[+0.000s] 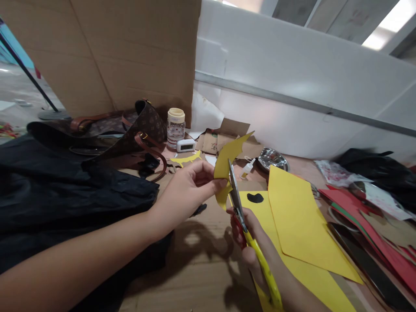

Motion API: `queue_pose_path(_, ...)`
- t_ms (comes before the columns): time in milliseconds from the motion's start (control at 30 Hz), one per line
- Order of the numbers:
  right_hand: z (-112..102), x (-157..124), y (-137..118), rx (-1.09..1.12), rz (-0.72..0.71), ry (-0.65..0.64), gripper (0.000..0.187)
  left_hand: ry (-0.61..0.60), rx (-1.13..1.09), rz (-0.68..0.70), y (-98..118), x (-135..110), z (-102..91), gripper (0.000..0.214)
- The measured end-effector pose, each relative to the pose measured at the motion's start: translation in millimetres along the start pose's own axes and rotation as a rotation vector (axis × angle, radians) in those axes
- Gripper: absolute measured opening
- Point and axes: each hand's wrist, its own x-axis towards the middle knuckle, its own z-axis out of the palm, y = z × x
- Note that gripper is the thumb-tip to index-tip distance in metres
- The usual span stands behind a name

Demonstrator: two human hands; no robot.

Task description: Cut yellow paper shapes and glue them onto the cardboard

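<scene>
- the left hand [186, 190] pinches the curved yellow paper [225, 160] by its lower part
- the right hand [257, 229] holds scissors [238, 203], which point up at the paper's right side

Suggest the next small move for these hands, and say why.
I'd probably ease the scissors onto the notched edge of the curved yellow piece: the left hand pinches it, and the right hand holds the scissors with the blades at that edge. Whether they already straddle it is unclear.
</scene>
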Motion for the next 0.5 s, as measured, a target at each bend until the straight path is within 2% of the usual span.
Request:
queue_pose_path(100,-5,-2,-8,0.052,-0.009,-0.014,0.105,0.001,0.01,0.017,-1,0,-0.1,0.03)
queue_pose_path(267,-9,-4,-14,0.123,0.018,-0.018,0.101,0.013,0.009,0.042,-1,-1,0.8,0.026)
queue_pose_path(500,-7,-2,-5,0.133,0.053,-0.029,0.108,0.039,0.081,0.06,-2,-4,3.1,0.024)
